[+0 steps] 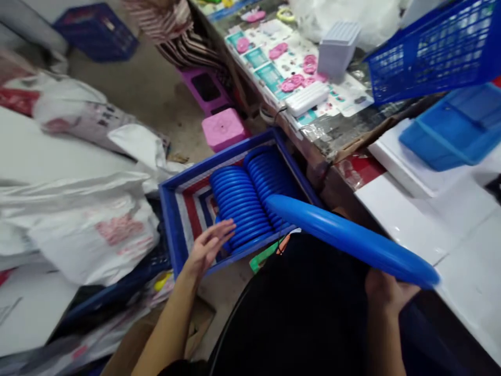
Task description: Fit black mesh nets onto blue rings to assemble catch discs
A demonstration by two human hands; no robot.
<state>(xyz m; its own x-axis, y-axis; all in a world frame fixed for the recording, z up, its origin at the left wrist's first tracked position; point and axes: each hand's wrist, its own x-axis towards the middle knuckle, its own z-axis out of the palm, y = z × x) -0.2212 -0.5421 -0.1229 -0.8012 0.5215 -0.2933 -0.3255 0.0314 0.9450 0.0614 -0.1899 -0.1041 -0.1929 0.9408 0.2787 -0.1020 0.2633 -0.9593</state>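
Observation:
My right hand (389,290) grips the near end of a round blue plastic disc (348,235), seen almost edge-on; some of the fingers are hidden behind it. The far end of the disc overlaps the crate's near right corner in view. Over the near left side of the blue crate (169,230) is my left hand (211,243), empty, its fingers stretched out beside the stacks. Similar discs stand on edge inside, packed as a left row (240,206) and a right row (274,175). Striped red, white and blue sheeting lines the crate.
A worktable with printed cards (270,78), pink pieces and a grey box (338,49) runs along the right. A blue basket (430,57) and a blue bin (450,130) stand there. White sacks (90,224) lie left. A seated person (188,42) is beyond a pink stool (224,129).

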